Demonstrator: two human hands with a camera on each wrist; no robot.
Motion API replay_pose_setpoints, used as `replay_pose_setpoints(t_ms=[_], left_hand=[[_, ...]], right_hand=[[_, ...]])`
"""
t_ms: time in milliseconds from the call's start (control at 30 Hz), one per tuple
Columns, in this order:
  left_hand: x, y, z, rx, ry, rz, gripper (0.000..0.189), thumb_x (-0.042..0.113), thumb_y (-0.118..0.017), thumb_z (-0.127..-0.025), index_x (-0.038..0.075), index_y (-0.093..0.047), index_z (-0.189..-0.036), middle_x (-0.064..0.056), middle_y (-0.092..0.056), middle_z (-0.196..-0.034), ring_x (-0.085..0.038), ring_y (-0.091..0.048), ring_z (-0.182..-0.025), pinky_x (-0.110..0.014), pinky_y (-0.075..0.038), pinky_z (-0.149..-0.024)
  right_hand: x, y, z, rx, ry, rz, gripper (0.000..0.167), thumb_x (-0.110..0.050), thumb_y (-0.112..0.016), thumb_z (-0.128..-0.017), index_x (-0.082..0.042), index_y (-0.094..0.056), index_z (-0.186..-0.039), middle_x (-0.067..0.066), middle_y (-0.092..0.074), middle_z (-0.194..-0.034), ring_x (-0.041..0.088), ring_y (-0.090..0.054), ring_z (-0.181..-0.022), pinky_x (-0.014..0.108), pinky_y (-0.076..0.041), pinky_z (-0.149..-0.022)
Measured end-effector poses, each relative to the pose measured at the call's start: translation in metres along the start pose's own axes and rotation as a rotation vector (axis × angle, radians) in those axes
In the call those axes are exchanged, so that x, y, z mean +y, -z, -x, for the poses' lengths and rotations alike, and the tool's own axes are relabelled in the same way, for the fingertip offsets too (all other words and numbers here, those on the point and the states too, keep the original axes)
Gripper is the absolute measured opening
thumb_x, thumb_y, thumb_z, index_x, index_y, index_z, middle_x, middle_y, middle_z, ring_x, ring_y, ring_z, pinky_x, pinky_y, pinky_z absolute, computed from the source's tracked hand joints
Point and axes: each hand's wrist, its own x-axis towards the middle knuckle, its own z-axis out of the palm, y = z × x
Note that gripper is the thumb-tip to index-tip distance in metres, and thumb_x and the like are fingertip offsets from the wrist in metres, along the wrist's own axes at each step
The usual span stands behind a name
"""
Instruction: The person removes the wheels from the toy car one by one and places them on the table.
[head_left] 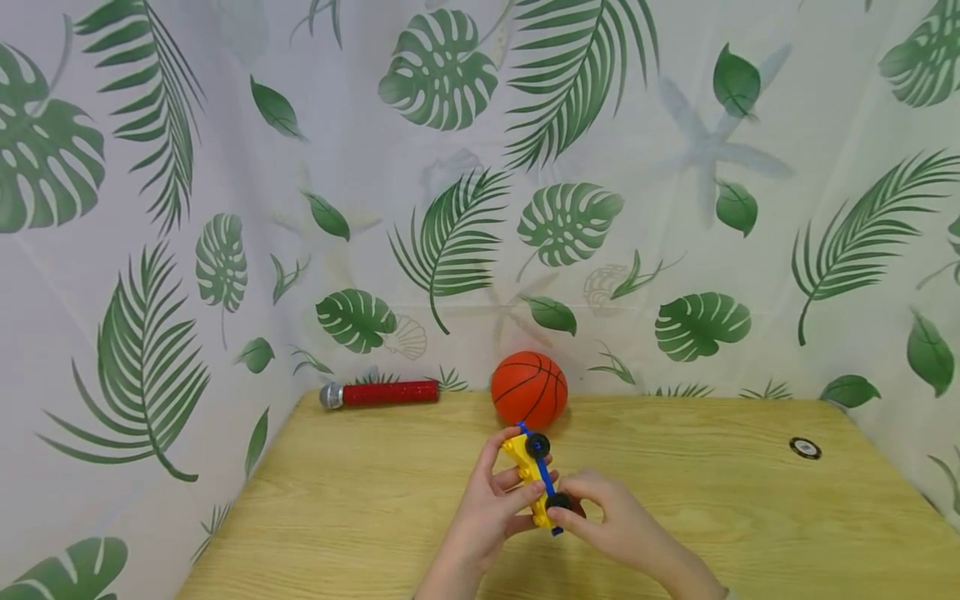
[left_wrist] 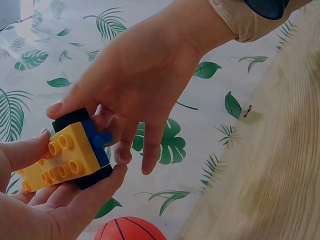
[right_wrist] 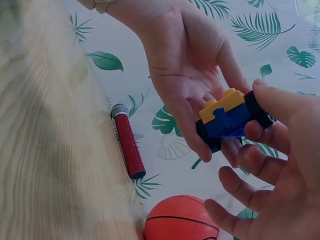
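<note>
A toy car [head_left: 527,472] with a studded yellow body, blue base and black wheels is held up above the table, tilted on its side. My left hand [head_left: 486,506] grips its yellow body, with the thumb on one side and the fingers on the other. With thumb and index finger, my right hand [head_left: 618,523] pinches a black wheel [right_wrist: 258,108] at the near end. The other right fingers, seen in the right wrist view, are loosely bent and off the car. In the left wrist view, yellow studs [left_wrist: 76,166] face the camera.
An orange basketball [head_left: 529,388] sits at the table's back edge, just beyond the car. To its left lies a red microphone [head_left: 390,393] with a silver head. A black-and-white round chip [head_left: 806,448] rests far right on the wooden table [head_left: 337,517]. Leaf-patterned cloth walls stand behind and left.
</note>
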Motion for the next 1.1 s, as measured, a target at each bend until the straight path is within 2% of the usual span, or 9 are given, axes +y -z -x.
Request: replay_pose_setpoints(t_ms=[367,700,967,1100], left_hand=[[-0.004,-0.006,0.003,-0.022,0.003,0.016,0.064,0.0,-0.065,-0.093,0.026,-0.037,-0.145,-0.015,-0.066,-0.126,-0.031,-0.067,-0.111,-0.045,-0.059,-0.082],[0.004,-0.003,0.004,0.029,-0.02,-0.036,0.064,0.002,-0.066,-0.093,0.026,-0.038,-0.145,-0.012,-0.073,-0.108,-0.019,-0.071,-0.093,-0.043,-0.06,-0.079],[0.006,-0.002,0.004,0.046,-0.02,-0.043,0.064,-0.001,-0.065,-0.093,0.026,-0.039,-0.146,-0.014,-0.073,-0.107,-0.021,-0.071,-0.093,-0.042,-0.061,-0.077],[0.006,-0.004,0.004,0.044,-0.012,-0.042,0.063,-0.001,-0.064,-0.093,0.026,-0.04,-0.145,-0.014,-0.073,-0.108,-0.022,-0.071,-0.094,-0.043,-0.06,-0.078]], right_hand=[[0.002,0.0,0.006,0.03,0.031,-0.042,0.013,-0.016,-0.065,-0.096,-0.017,-0.063,-0.083,-0.01,-0.052,-0.079,0.0,-0.048,-0.071,0.023,-0.042,-0.058],[0.001,-0.007,0.0,0.095,0.088,-0.04,0.015,-0.012,-0.066,-0.094,-0.018,-0.061,-0.081,-0.008,-0.051,-0.075,0.0,-0.047,-0.07,0.026,-0.041,-0.056],[-0.001,-0.011,-0.001,0.119,0.102,-0.024,0.013,-0.012,-0.067,-0.093,-0.017,-0.062,-0.082,-0.008,-0.053,-0.076,-0.001,-0.048,-0.07,0.024,-0.042,-0.058],[-0.002,-0.01,0.001,0.12,0.084,-0.022,0.016,-0.012,-0.067,-0.093,-0.018,-0.061,-0.08,-0.009,-0.05,-0.074,-0.002,-0.043,-0.065,0.021,-0.038,-0.052]])
